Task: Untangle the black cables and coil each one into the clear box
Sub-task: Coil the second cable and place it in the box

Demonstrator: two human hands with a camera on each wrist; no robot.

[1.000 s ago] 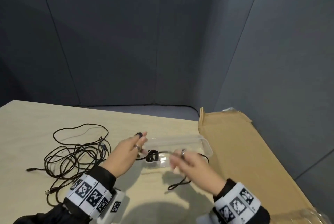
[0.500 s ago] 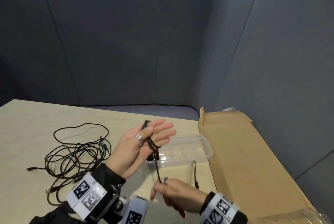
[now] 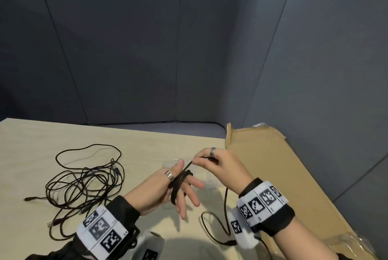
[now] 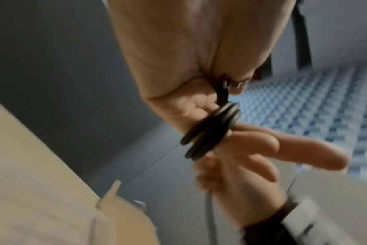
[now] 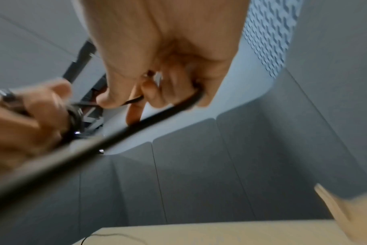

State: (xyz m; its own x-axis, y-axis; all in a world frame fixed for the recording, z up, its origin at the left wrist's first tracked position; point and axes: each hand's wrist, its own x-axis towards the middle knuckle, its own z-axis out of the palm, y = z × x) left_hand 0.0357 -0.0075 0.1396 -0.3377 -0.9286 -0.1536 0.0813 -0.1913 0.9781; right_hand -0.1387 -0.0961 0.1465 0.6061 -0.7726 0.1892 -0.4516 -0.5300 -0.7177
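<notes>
Winding round our left hand [image 3: 168, 188], one black cable [image 3: 178, 182] sits in several loops over straight, spread fingers [image 3: 190, 195]. Our right hand [image 3: 222, 167] pinches that cable's taut run just above the loops, its loose tail [image 3: 212, 228] drooping onto the tabletop [image 3: 31, 155]. The clear box [image 3: 207, 180] lies mostly hidden beneath both hands. Other tangled cables [image 3: 84, 186] sprawl to the left; brown cardboard [image 3: 294, 186] lies right.
</notes>
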